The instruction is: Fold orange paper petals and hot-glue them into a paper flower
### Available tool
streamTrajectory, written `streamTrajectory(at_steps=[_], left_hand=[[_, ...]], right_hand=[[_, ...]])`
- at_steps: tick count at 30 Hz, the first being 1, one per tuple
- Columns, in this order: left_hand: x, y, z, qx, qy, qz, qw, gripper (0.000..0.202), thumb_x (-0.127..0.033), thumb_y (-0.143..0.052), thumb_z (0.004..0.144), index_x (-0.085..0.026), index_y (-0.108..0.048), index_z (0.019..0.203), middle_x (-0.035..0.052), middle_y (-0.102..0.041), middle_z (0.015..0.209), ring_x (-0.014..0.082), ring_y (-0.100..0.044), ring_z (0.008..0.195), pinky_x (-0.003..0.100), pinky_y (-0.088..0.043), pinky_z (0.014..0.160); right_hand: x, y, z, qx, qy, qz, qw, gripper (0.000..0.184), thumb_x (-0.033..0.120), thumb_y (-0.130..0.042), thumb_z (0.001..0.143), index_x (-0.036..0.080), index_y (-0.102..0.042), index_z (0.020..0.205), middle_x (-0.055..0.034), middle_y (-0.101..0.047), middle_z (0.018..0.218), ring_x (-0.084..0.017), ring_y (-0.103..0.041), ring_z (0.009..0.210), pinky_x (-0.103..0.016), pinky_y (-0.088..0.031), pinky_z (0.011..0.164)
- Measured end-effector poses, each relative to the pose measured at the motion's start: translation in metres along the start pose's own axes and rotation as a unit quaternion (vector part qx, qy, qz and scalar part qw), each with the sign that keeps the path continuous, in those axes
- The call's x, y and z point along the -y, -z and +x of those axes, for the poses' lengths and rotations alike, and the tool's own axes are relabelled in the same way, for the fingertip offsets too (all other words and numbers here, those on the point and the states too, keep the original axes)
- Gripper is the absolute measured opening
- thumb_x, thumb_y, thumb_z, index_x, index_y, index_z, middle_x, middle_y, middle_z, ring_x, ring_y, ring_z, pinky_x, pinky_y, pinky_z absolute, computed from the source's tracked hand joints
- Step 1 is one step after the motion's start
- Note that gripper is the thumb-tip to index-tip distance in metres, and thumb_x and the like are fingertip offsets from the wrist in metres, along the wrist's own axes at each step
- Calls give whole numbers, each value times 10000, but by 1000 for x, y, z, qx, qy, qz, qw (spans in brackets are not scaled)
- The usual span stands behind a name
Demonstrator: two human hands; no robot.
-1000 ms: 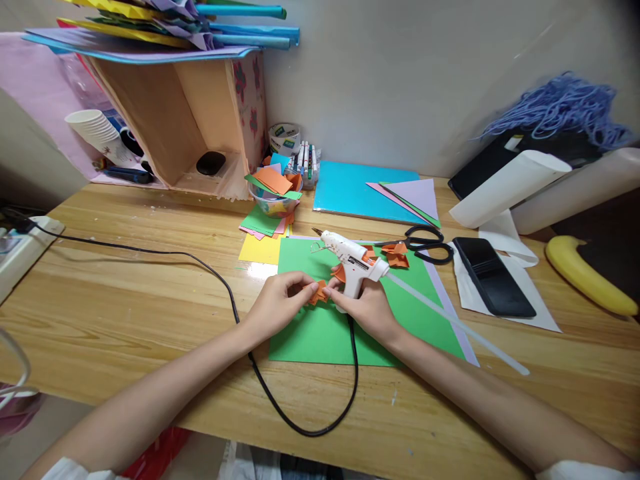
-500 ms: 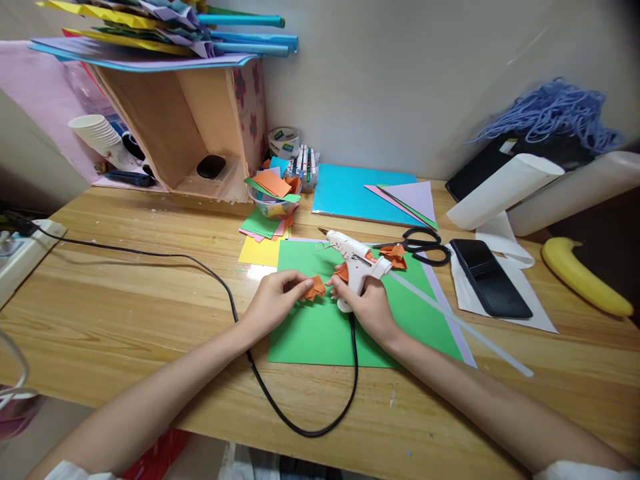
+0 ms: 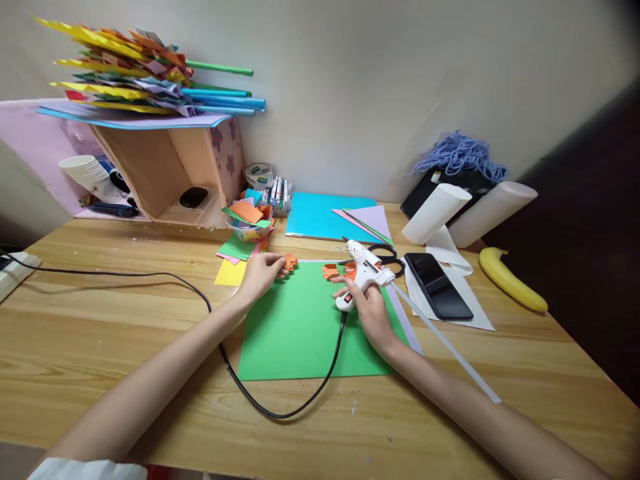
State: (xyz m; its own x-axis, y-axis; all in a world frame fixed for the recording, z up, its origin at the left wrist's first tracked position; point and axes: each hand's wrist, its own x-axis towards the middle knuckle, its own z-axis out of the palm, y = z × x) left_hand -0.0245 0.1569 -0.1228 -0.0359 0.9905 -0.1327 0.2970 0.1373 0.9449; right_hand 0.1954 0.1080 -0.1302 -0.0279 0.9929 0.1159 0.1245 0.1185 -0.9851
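Between the fingertips of my left hand [image 3: 261, 277] is a small folded orange paper piece [image 3: 291, 261], over the far left corner of a green paper sheet [image 3: 295, 327]. My right hand [image 3: 371, 310] is wrapped round the handle of a white glue gun [image 3: 369, 268], its nozzle pointing away to the back left. A long clear glue stick [image 3: 450, 345] sticks out of the gun's rear. Another folded orange paper piece [image 3: 330, 271] lies just left of the gun. Black scissors [image 3: 387, 253] are partly hidden behind it.
The gun's black cord [image 3: 280, 416] loops across the table to a power strip [image 3: 17, 275]. A bowl of paper scraps [image 3: 247, 230] stands at the back left, beside an open box [image 3: 227, 173]. To the right are a phone [image 3: 437, 285] and a banana [image 3: 513, 280].
My left hand has moved away from the glue gun, carrying the orange paper piece to the sheet's far left corner. The camera view has tilted up and shifted right.
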Motion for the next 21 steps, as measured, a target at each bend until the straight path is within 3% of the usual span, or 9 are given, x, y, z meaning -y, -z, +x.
streamTrajectory(at_steps=[2, 4, 5, 7, 9, 12, 15, 19, 21], left_hand=[[-8, -10, 1, -44, -76, 113, 990, 327, -341, -569, 765, -109, -619, 990, 131, -626, 961, 224, -622, 858, 356, -480, 777], [-18, -21, -3, -131, -169, 230, 949, 360, -322, -582, 763, -129, -592, 1067, 157, -530, 1125, 272, -527, 1061, 391, -412, 892], [-22, -27, -5, -133, -194, 264, 935, 358, -320, -558, 784, -137, -579, 1091, 158, -506, 1148, 280, -488, 1105, 395, -399, 902], [-29, -41, -8, -47, -227, 295, 927, 287, -329, -515, 819, -162, -603, 1035, 118, -548, 1061, 250, -514, 1041, 364, -413, 867], [-31, -54, -6, 19, -226, 308, 924, 239, -319, -519, 818, -177, -619, 982, 90, -578, 988, 231, -535, 977, 338, -424, 821], [-28, -69, 4, 12, -209, 312, 927, 162, -241, -559, 783, -173, -638, 907, 84, -598, 957, 226, -536, 963, 323, -414, 803], [-21, -74, 13, 8, -199, 254, 946, 89, -211, -568, 759, -160, -640, 763, 72, -629, 860, 208, -567, 893, 308, -423, 777], [-15, -60, 9, 35, -180, 180, 966, 169, -289, -542, 777, -142, -616, 744, 56, -662, 759, 162, -606, 705, 271, -466, 654], [-13, -45, 0, 74, -128, 77, 986, 226, -350, -586, 741, -126, -598, 717, 64, -667, 714, 158, -615, 640, 267, -484, 597]], right_hand=[[-4, 12, 0, 9, -2, -4, 1000, 330, 444, -475, 853, 137, -588, 894, -57, -642, 753, -177, -589, 692, -287, -452, 668], [-7, 23, 3, -3, 8, 1, 1000, 319, 444, -475, 856, 144, -582, 877, -60, -639, 774, -175, -584, 698, -290, -452, 688], [-9, 27, 5, -17, 17, 4, 1000, 318, 446, -475, 855, 146, -581, 864, -65, -639, 792, -178, -587, 726, -292, -451, 713], [-11, 32, 9, -31, 25, 3, 999, 329, 456, -478, 850, 146, -587, 853, -70, -640, 796, -184, -589, 756, -295, -450, 741], [-12, 33, 11, -22, 18, -3, 1000, 356, 474, -479, 843, 138, -596, 859, -64, -635, 749, -183, -586, 715, -293, -456, 713], [-13, 32, 10, 0, 10, -15, 1000, 398, 498, -464, 842, 127, -605, 878, -57, -630, 707, -175, -575, 651, -285, -460, 659], [-14, 30, 7, 2, 22, -22, 1000, 403, 500, -451, 850, 129, -598, 906, -61, -642, 743, -177, -584, 663, -289, -462, 672], [-13, 30, 4, 23, 22, -3, 999, 392, 492, -446, 856, 128, -586, 897, -66, -645, 752, -180, -601, 667, -288, -468, 657], [-10, 28, 1, 51, 12, 10, 999, 399, 502, -445, 852, 127, -582, 868, -61, -639, 719, -175, -604, 642, -281, -473, 631]])
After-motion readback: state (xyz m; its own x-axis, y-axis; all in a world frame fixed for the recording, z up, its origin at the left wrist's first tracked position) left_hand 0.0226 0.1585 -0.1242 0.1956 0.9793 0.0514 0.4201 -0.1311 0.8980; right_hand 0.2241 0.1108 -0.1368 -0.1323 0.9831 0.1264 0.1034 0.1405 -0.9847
